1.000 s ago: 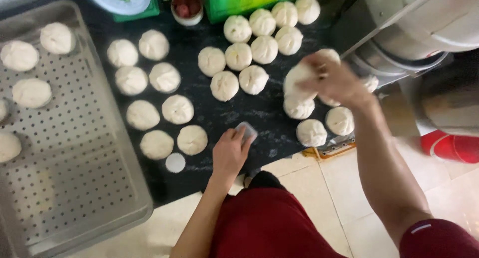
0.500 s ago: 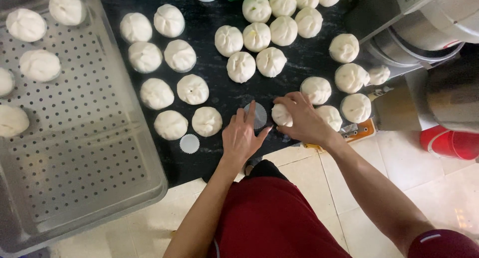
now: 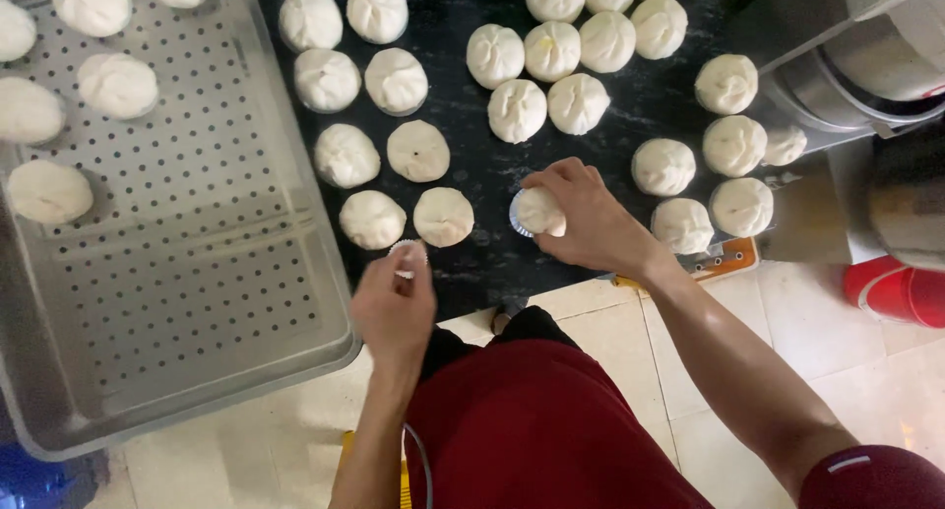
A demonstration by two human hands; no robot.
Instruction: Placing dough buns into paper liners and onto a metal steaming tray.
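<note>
We see our right hand [image 3: 589, 217] with fingers [image 3: 551, 179] curled over a dough bun [image 3: 540, 212] sitting in a white paper liner on the dark tabletop [image 3: 492, 258], near the front edge. Our left hand [image 3: 394, 307] pinches a second white paper liner [image 3: 407, 253] between closed fingertips, just below two buns. A perforated steel tray [image 3: 187, 263] lies to the left; a red container [image 3: 896, 292] stands on the floor to the right.

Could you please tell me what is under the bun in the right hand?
A white paper liner peeks out under the bun. The right hand covers most of it.
</note>
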